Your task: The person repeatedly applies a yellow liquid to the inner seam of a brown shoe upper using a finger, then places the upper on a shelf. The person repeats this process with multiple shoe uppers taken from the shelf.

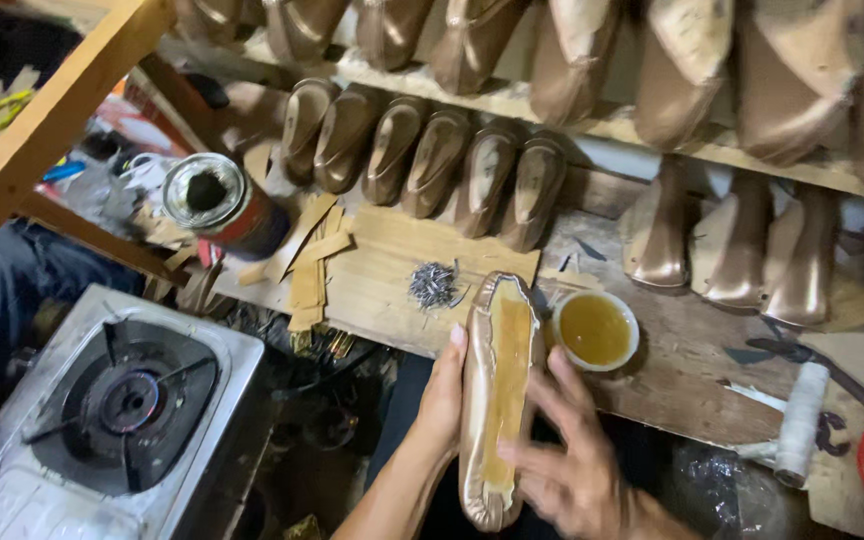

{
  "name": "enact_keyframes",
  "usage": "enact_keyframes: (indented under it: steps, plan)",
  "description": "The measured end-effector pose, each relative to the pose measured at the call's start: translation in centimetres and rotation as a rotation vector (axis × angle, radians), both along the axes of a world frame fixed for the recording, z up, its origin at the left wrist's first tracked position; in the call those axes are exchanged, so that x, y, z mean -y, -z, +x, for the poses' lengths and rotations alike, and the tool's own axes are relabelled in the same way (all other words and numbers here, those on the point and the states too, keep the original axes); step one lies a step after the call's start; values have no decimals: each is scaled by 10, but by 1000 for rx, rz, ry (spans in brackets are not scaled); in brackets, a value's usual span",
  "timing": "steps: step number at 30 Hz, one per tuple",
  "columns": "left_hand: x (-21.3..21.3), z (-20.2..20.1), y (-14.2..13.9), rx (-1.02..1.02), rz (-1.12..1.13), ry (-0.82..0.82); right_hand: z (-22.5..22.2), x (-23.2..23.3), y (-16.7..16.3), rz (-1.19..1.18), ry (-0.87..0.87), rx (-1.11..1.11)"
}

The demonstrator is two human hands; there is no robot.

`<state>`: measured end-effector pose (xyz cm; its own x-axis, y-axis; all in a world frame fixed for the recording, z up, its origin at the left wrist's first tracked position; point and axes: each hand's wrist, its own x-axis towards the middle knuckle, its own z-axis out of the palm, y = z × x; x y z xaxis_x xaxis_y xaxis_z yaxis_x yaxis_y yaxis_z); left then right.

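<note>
Left hand [442, 395]: clamped on shoe [497, 400], at its 9 o'clock side.
Right hand [567, 460]: fingers apart, blurred, touching shoe sole.
Glue bowl [595, 330]: 2 o'clock of shoe, on bench [692, 360].

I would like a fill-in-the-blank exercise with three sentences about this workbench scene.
1. The left hand holds a bronze ____ sole-up.
2. The small bowl of amber glue stands to the ____ of the shoe.
3. The pile of nails lies on the ____ beyond the shoe.

Missing words: shoe; right; bench
</note>
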<state>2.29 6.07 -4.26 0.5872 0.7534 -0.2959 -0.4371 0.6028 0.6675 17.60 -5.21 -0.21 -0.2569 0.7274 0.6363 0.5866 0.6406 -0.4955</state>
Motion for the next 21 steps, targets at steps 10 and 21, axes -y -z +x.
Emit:
enact_keyframes:
  steps: [10, 21]
  plan:
    - [-3, 8, 5, -29, 65, -39, 3, 9, -3, 40, -37, 124]
    - [-5, 18, 5, -196, 104, -67, 0, 17, -15, 114, -26, 185]
